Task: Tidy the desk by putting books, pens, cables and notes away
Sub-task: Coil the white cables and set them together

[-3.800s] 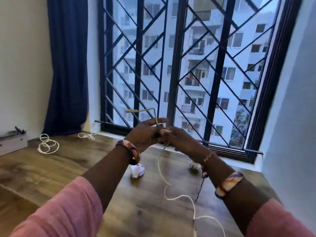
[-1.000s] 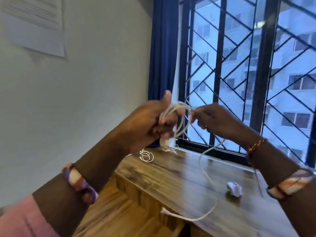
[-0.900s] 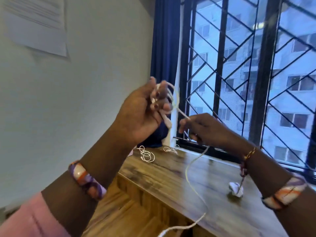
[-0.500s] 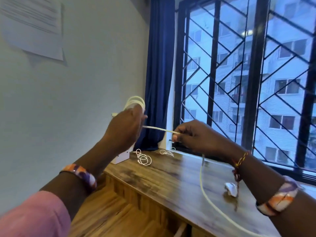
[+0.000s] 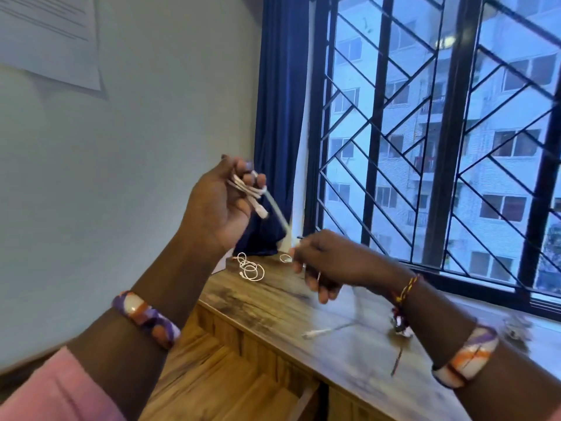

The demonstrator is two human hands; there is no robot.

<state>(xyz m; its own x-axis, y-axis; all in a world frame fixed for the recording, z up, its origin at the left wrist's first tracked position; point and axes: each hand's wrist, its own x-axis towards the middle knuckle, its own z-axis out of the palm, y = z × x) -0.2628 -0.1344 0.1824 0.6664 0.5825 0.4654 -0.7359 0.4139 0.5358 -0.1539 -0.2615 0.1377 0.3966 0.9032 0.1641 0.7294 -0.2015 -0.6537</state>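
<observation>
Above desk's left end, white charging cable held raised: coils gripped in curled left hand, strand pinched by right hand. Loose plug end trails blurred over desktop. Risk judged: coils slipped from fingers if strand tugged; tail snagged on desk edge.

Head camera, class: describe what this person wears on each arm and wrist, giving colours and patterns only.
Both arms show pink sleeves pushed up the forearm. The left wrist carries a chunky bangle marbled in purple, orange and white. The right forearm has a similar bangle in white, orange and purple, and nearer the right hand a thin braided thread bracelet in red, yellow and dark strands with loose ends hanging down.
</observation>
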